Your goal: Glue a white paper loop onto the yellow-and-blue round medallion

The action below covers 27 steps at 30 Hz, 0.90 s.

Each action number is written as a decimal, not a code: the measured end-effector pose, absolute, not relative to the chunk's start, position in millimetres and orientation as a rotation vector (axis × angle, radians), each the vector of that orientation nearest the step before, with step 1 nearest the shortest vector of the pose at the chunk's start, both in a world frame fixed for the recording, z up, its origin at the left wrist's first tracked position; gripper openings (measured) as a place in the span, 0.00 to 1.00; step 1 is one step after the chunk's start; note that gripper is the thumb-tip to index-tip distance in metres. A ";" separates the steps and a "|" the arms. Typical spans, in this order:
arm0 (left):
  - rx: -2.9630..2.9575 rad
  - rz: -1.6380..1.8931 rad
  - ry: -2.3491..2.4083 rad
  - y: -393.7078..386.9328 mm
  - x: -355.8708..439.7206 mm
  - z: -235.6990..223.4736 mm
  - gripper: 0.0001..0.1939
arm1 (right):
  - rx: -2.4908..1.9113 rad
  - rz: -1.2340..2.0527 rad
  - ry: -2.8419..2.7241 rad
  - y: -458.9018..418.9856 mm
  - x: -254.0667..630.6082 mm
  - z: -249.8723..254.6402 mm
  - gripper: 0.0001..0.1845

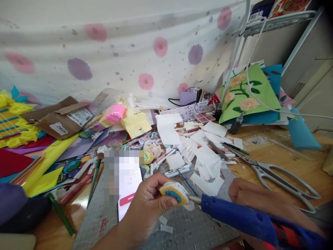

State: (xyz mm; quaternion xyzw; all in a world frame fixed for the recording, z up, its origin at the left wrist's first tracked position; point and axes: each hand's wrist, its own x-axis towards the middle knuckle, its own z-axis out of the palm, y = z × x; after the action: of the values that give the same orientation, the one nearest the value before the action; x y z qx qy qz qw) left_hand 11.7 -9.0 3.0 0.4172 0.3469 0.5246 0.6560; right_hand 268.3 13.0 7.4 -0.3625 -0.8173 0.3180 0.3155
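Left hand (149, 201) pinches a small yellow-rimmed disc (170, 192) with a blue centre, thumb against the near face; it's up over the cutting mat (197, 231), tilted. Right hand (257, 199) is curled round the blue glue gun (234, 216) (finger wrap partly hidden by the gun body). Metal nozzle (195, 199) sits right at the disc's right edge; can't tell if it's touching.

Room: widest visible stretch of mat is the near side, below nozzle and disc, with a few pale scraps (166, 228) by the left wrist. Left side is tight: phone (130, 180) lies just beside that hand. Far side is crowded: white paper pieces (208, 158) and markers (178, 170). Right: scissors (275, 177), handle loops just beyond the right hand, wood tabletop (272, 152) showing past them.
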 end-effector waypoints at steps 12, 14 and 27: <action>0.997 1.215 1.091 -10.3 16.0 10.6 0.10 | -1.229 0.666 -2.069 6.6 261.0 21.5 0.06; 1.004 1.205 1.145 -9.5 15.3 10.4 0.11 | -1.193 0.659 -2.075 6.5 262.2 19.8 0.05; 0.782 1.205 0.719 -7.8 18.6 1.6 0.11 | -0.865 0.958 -2.100 17.0 270.2 13.7 0.04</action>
State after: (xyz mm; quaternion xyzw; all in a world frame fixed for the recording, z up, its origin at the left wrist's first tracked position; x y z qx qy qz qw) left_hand 18.6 -7.8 1.6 0.3501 0.3219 0.5400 0.6944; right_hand 270.2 17.0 13.7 -0.3310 -0.8036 0.3667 0.3320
